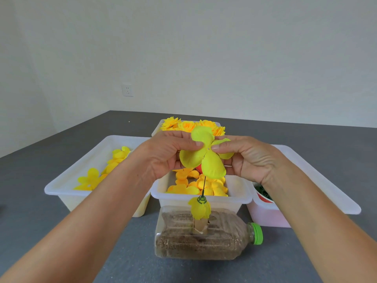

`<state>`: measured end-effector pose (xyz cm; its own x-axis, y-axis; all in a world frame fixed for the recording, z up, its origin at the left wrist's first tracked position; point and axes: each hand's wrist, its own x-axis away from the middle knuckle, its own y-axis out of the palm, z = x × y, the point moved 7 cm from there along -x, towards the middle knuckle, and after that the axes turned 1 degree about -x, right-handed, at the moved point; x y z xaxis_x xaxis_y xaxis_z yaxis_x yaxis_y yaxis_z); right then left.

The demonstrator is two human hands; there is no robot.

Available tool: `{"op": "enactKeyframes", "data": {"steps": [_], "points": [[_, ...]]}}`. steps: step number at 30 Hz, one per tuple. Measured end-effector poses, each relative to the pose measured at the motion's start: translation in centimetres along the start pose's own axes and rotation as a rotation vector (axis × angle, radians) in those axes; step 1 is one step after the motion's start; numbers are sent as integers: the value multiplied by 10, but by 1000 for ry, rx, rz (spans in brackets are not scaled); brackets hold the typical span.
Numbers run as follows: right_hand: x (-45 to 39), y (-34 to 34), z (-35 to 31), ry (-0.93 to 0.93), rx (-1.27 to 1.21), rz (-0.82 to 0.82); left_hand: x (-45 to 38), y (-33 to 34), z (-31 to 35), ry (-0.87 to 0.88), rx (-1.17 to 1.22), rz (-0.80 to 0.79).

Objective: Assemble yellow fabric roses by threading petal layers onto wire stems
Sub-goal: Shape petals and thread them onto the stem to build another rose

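- The left hand (165, 154) pinches the yellow petal layer (204, 156) near its centre, thumb on the near face, fingers curled behind.
- The right hand (244, 158) pinches the same layer from the other side, its thumb tip just beside the centre hole.
- The layer's petals spread outward, held above the middle tray (234, 198).
- A thin wire stem (204, 186) runs down from under the layer to a green calyx (201, 199) with a folded yellow bud (200, 209) below it.
- The bud stands on a plastic bottle (208, 240) lying on its side near the table's (61, 237) front edge, green cap (257, 233) pointing right.
- The middle tray holds loose yellow petals (195, 187); the left tray (67, 188) holds more.
- A far tray (157, 129) holds finished roses (189, 125); a right tray (318, 180) sits beside the middle one.
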<state>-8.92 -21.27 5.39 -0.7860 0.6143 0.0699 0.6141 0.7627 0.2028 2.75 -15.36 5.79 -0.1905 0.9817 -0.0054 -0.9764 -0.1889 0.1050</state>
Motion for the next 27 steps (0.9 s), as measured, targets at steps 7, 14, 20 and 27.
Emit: {"op": "enactKeyframes", "data": {"steps": [7,14,20,27], "points": [[3,4,13,49,14,15,13,-1,-13,-66,39,16],[1,0,24,80,66,82,16,-3,-27,-134,43,54],[1,-1,26,98,54,86,12,0,-32,-152,31,56],[4,1,31,111,30,41,14,4,-39,-188,15,0]]}}
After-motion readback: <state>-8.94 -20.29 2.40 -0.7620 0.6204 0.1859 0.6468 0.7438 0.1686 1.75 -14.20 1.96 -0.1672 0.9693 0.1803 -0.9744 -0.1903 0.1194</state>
